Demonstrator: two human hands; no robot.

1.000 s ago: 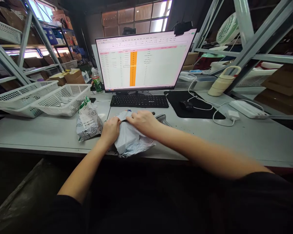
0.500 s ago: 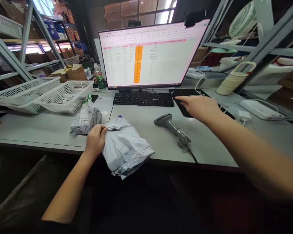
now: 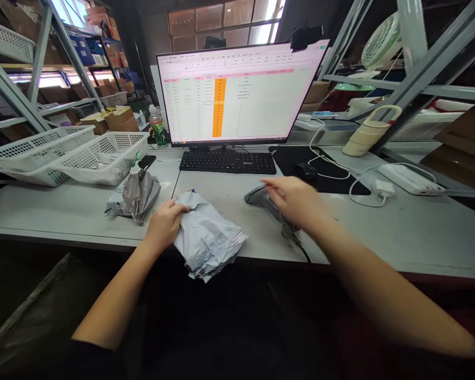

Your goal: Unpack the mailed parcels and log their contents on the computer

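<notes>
My left hand point(image 3: 164, 224) grips the near-left edge of a grey plastic mailer bag point(image 3: 208, 237) that lies at the front edge of the white desk point(image 3: 63, 208). My right hand point(image 3: 296, 199) is blurred and hovers with fingers apart just over a grey handheld barcode scanner point(image 3: 261, 196) lying on the desk; whether it touches the scanner I cannot tell. A second crumpled grey parcel point(image 3: 136, 194) lies to the left of the bag.
A monitor point(image 3: 237, 89) showing a spreadsheet stands behind a black keyboard point(image 3: 227, 162). A black mouse point(image 3: 305, 170) sits on a mouse pad at right, with white cables. White baskets point(image 3: 103, 155) stand at left, beside a green bottle point(image 3: 157, 128). Metal shelving flanks the desk.
My right hand left the bag, reached to the mouse, then came back toward the scanner. My left hand kept hold of the bag, which shifted slightly on the desk.
</notes>
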